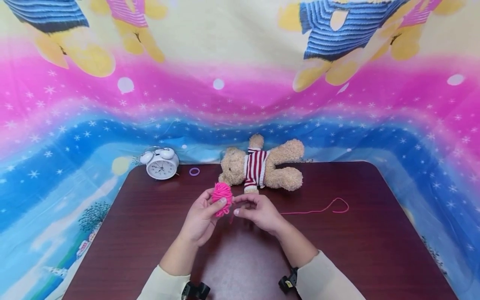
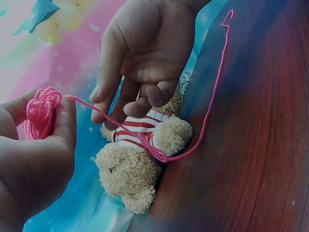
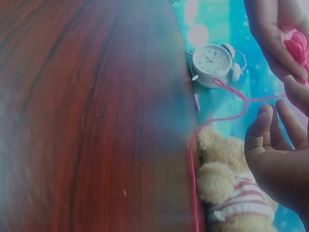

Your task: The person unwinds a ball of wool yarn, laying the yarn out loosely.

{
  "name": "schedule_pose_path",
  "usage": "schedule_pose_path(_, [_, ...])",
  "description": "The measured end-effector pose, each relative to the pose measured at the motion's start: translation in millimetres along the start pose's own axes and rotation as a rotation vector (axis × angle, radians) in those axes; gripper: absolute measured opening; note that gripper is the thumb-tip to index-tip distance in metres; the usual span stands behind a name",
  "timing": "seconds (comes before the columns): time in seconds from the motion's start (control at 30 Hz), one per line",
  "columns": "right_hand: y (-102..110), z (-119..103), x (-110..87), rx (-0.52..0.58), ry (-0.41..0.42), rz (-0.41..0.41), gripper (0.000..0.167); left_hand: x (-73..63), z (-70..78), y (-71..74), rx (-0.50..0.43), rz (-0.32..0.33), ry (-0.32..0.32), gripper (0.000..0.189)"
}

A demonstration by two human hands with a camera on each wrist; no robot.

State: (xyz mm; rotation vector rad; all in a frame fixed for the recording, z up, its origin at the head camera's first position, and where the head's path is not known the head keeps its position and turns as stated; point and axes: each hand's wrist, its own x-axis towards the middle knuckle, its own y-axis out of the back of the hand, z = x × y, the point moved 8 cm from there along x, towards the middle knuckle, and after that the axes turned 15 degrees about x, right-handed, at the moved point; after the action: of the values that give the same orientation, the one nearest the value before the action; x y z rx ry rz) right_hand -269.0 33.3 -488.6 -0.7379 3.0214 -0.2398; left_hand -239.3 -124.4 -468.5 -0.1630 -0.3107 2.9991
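Note:
My left hand [image 1: 202, 216] holds a pink ball of yarn [image 1: 222, 199] between thumb and fingers, above the table. Close on its right is my right hand [image 1: 260, 212], thumb and forefinger apart and the other fingers loosely bent. From the ball a loose pink strand [image 2: 215, 96] runs past the right fingertips, with a small tangled loop hanging below them in the left wrist view. In the head view the strand's far end lies curled on the table to the right. Whether the strand touches the right fingers is hard to see.
A teddy bear [image 1: 256, 166] in a red-and-white striped shirt lies on its side behind the hands. At the back left of the dark wooden table [image 1: 150, 250] stand a white alarm clock [image 1: 161, 164] and, beside it, a purple ring [image 1: 194, 171]. Patterned cloth [image 1: 240, 104] surrounds the table.

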Motion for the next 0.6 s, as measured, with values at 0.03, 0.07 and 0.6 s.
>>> schedule_pose_path(0.03, [-1.5,0.1,0.0,0.003,0.002,0.000,0.038,0.1,0.0,-0.7,0.000,-0.001,-0.002,0.045])
schedule_pose_path(0.07, [-2.9,0.3,0.1,0.005,0.004,0.001,0.038,0.3,-0.1,-1.3,0.000,-0.003,-0.003,0.045])
schedule_pose_path(0.6, [0.1,-3.5,-3.5,-0.080,0.033,0.043,0.022,-2.3,3.0,6.8,0.021,0.008,-0.005,0.046])
